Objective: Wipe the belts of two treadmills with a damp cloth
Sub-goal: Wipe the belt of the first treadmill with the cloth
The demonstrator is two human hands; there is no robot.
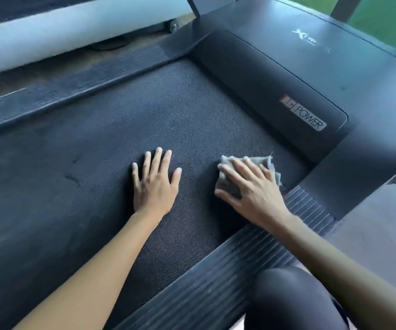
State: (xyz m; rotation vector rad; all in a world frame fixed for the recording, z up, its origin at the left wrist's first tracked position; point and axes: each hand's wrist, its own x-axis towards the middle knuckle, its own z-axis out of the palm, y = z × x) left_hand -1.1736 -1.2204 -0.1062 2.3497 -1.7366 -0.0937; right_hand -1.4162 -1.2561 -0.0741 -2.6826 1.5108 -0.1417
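Observation:
A black textured treadmill belt (111,144) fills the middle of the head view. My left hand (155,184) lies flat on the belt with its fingers straight and spread. To its right, my right hand (251,186) presses a folded grey cloth (262,163) onto the belt with straight fingers, close to the belt's front right corner. Most of the cloth is hidden under the hand; its edges show beyond the fingertips and by the thumb.
The dark motor cover (287,91) with an "AC POWER" label rises just beyond the cloth. Ribbed side rails run along the belt on the far side (73,84) and near side (228,270). My knee (292,298) is at the bottom right. A second treadmill's pale frame (61,32) stands at top left.

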